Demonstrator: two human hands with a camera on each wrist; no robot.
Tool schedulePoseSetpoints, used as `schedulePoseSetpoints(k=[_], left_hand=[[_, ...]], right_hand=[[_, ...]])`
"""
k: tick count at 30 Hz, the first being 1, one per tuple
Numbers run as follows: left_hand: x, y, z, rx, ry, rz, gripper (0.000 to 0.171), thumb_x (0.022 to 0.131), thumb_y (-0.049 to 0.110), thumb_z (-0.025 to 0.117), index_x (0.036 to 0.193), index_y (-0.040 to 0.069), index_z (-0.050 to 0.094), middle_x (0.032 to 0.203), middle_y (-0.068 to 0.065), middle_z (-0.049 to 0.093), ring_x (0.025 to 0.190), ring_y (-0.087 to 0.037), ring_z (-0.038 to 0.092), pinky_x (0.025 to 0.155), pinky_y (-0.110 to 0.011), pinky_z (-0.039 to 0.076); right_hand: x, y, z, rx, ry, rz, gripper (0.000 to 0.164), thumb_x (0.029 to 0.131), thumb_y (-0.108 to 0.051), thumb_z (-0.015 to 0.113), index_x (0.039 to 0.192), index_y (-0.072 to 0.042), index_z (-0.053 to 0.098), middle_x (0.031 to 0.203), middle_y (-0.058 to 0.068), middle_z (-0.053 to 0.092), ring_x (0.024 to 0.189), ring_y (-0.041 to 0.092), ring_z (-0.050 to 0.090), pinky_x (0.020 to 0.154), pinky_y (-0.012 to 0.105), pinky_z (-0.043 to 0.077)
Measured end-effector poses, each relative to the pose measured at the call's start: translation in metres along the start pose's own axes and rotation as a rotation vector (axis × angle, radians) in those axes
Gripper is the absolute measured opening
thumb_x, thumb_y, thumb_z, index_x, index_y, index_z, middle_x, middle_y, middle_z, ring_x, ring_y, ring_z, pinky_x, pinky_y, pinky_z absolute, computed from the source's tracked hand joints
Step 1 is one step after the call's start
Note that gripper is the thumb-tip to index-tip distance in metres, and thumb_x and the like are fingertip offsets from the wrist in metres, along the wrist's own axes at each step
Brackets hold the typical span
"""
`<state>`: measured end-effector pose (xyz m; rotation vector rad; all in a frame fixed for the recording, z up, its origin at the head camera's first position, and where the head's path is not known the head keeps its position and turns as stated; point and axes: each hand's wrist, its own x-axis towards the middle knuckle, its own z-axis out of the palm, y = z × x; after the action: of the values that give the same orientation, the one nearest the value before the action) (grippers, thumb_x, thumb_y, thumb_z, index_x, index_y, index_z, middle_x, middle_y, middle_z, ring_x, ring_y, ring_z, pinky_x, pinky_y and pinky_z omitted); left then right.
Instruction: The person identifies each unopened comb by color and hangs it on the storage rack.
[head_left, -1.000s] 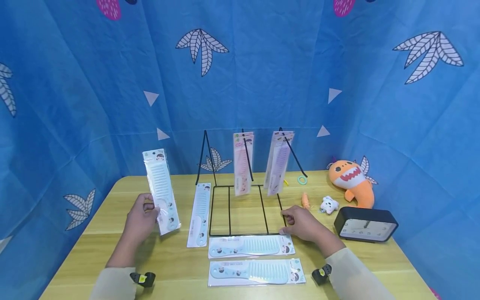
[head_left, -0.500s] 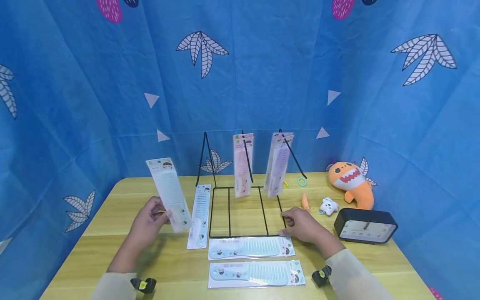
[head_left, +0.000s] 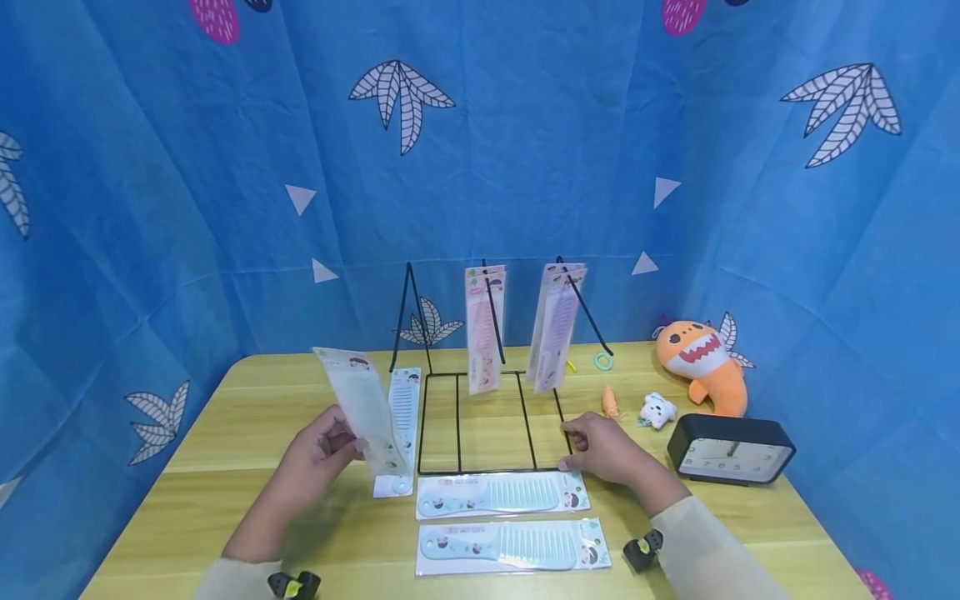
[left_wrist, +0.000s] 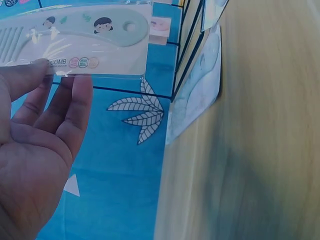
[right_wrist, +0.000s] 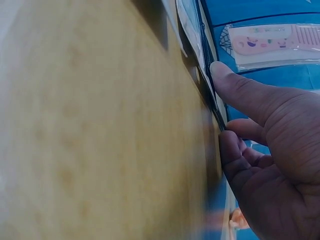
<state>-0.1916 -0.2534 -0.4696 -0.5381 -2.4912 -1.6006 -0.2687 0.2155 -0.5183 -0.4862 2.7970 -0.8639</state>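
Observation:
My left hand (head_left: 324,454) pinches a light-blue comb in a clear-fronted pack (left_wrist: 75,42) by its long edge. The pack stands tilted above the table, overlapping another packaged comb (head_left: 405,417) at the rack's left side. My right hand (head_left: 603,446) holds the front right corner of a black wire rack (head_left: 460,425), thumb on the front wire and fingers at the side wire. A pink packaged comb (head_left: 483,333) hangs on the rack's middle hook, and purple packaged combs (head_left: 558,333) on the right one. The left hook (head_left: 420,308) bears nothing.
Two packaged blue combs, a nearer one (head_left: 513,546) and a farther one (head_left: 502,493), lie before the rack. On the right are a black clock (head_left: 731,450), an orange shark plush (head_left: 701,367), a small white toy (head_left: 657,410), an orange trinket (head_left: 610,402) and a green ring (head_left: 603,361).
My left hand has carried the packaged comb to the right and a little lower, turning its face away from the front toward the rack. The right hand has stayed at the rack's corner.

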Motion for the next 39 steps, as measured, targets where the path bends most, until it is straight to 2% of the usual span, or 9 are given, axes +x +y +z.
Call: schedulePoseSetpoints(k=[2,6,11,16,19,22,31,39], left_hand=[[0.000,0.000,0.000,-0.009,-0.019,0.018,0.041,0.105,-0.008,0.061,0.144,0.003,0.058,0.135,-0.021,0.070,0.116,-0.003,0.071,0.091,-0.029,0.065],[0.000,0.000,0.002,-0.001,-0.039,0.014,0.042,0.104,-0.007,0.063,0.144,0.007,0.061,0.134,-0.017,0.073,0.116,-0.006,0.072,0.093,-0.029,0.065],[0.000,0.001,0.006,0.034,-0.049,-0.037,0.041,0.105,-0.004,0.065,0.143,0.012,0.064,0.135,-0.013,0.074,0.119,-0.021,0.075,0.095,-0.029,0.064],[0.000,0.004,0.009,0.062,-0.068,-0.097,0.037,0.106,0.000,0.065,0.140,0.014,0.064,0.138,-0.013,0.073,0.127,-0.036,0.072,0.099,-0.034,0.064],[0.001,0.005,0.012,0.067,-0.076,-0.106,0.034,0.106,-0.001,0.064,0.137,0.014,0.065,0.140,-0.015,0.072,0.130,-0.039,0.071,0.100,-0.038,0.064],[0.002,0.005,0.015,0.073,-0.076,-0.087,0.032,0.105,-0.003,0.064,0.133,0.012,0.065,0.139,-0.018,0.072,0.130,-0.042,0.070,0.099,-0.038,0.064],[0.003,0.004,0.021,0.071,-0.070,-0.062,0.028,0.103,-0.005,0.066,0.126,0.011,0.066,0.132,-0.018,0.075,0.127,-0.042,0.072,0.100,-0.037,0.064],[0.006,0.006,0.026,0.097,-0.053,-0.122,0.025,0.104,-0.004,0.066,0.123,0.013,0.066,0.128,-0.014,0.077,0.126,-0.038,0.073,0.103,-0.040,0.063]], right_hand=[[0.000,0.000,0.000,0.002,0.000,0.001,0.069,0.089,-0.023,0.093,0.146,0.003,0.065,0.099,0.002,0.058,0.092,0.018,0.053,0.080,0.038,0.045],[0.000,0.001,0.000,0.001,0.001,0.000,0.068,0.088,-0.023,0.093,0.145,0.003,0.066,0.099,0.003,0.058,0.092,0.018,0.052,0.079,0.038,0.044],[-0.001,0.001,0.001,0.002,-0.001,0.007,0.068,0.088,-0.022,0.093,0.146,0.003,0.066,0.098,0.002,0.057,0.092,0.019,0.052,0.079,0.038,0.044],[-0.001,0.002,0.002,-0.002,-0.005,0.007,0.068,0.089,-0.023,0.093,0.146,0.003,0.066,0.097,0.002,0.057,0.091,0.018,0.052,0.078,0.037,0.043],[-0.001,0.002,0.001,0.002,-0.005,0.009,0.068,0.089,-0.023,0.093,0.146,0.002,0.066,0.099,0.003,0.058,0.091,0.019,0.052,0.078,0.038,0.044],[-0.001,0.001,0.001,0.003,-0.005,0.012,0.069,0.089,-0.023,0.093,0.146,0.002,0.065,0.101,0.003,0.059,0.093,0.019,0.053,0.080,0.039,0.045],[-0.001,0.001,0.000,0.008,-0.003,0.008,0.069,0.088,-0.023,0.093,0.146,0.003,0.065,0.101,0.002,0.059,0.093,0.018,0.053,0.080,0.038,0.046],[-0.001,0.002,0.000,0.003,-0.003,0.010,0.069,0.088,-0.023,0.093,0.146,0.002,0.066,0.102,0.002,0.060,0.094,0.018,0.054,0.082,0.038,0.047]])
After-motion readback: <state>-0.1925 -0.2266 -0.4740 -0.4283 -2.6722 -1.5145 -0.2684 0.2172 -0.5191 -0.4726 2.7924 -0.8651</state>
